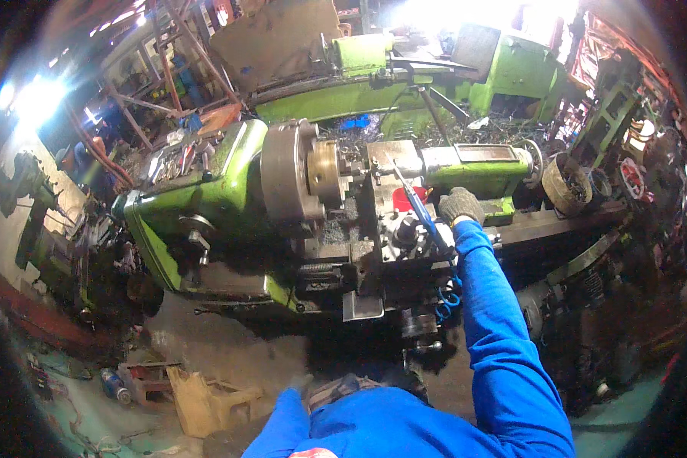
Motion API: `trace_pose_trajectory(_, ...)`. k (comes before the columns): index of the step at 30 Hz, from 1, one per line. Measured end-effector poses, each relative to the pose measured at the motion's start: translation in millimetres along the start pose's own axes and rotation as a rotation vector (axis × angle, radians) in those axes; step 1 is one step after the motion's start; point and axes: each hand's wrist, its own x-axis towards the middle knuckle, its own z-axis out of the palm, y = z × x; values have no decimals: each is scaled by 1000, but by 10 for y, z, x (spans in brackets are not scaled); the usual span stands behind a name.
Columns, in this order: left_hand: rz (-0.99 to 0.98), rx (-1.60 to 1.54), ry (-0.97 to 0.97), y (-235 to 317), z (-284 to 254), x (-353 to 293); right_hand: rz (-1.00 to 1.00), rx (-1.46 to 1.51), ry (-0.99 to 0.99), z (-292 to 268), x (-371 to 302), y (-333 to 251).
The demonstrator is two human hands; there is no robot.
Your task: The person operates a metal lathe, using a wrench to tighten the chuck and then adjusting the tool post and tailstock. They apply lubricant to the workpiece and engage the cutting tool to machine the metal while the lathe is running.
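Note:
My right hand, in a dark grey glove, reaches to the tool carriage of a green lathe. Its fingers look curled, and what they hold, if anything, is hidden under the glove. Just left of it, a blue air blow gun with a long thin nozzle leans over the carriage, its coiled blue hose hanging below. Behind the gun is a red container. A brass-coloured ring-shaped part sits at the big grey chuck. Low by my waist, my left hand is blurred and its fingers cannot be made out.
The tailstock with its handwheel stands right of my hand. Loose hand tools lie on the headstock. A round tub is at the bed's right end. Another green machine stands behind. A wooden stool is at lower left.

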Motion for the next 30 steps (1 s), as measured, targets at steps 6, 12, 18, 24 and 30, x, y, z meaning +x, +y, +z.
trace_pose_trajectory(6,27,38,-35,-167,-111,-31,90,-38,-81,-170,-163,-214)
trace_pose_trajectory(12,97,26,-30,-14,-110,-13,107,-50,-82,-167,-152,-224)
trace_pose_trajectory(18,188,181,-72,-83,-77,275,94,-79,-120,-203,-137,-240)
trace_pose_trajectory(24,-40,-111,39,268,-122,-37,-3,-100,-156,-125,-21,-199)
trace_pose_trajectory(30,124,61,13,803,-108,-121,-110,-122,-186,97,290,-49)
